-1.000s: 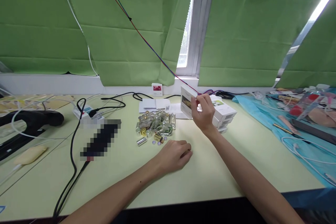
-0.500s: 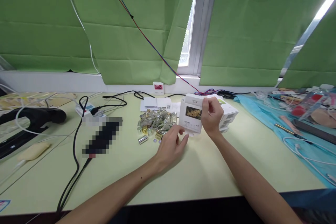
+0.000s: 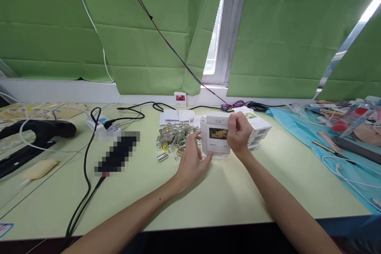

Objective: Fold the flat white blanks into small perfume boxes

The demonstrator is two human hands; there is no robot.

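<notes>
A small white carton with a yellow flower picture stands upright in front of me, its flaps standing out at the top and left. My right hand is closed on its upper right edge, thumb in front. At the lower left corner, my left hand bends around the carton, fingers against the left side and thumb at the bottom edge. Just behind my left hand lies a pile of small glass bottles with gold and silver caps. A loose silver cap rests nearer me.
White cartons are stacked behind my right hand. White papers lie behind the bottles, and a small box stands against the wall. Black cables run along the left. Blue plastic sheeting with clutter covers the right side.
The carton has tilted and shifted slightly left and down. My left fingers have moved up along its left side, while my right hand keeps its hold on the right edge.
</notes>
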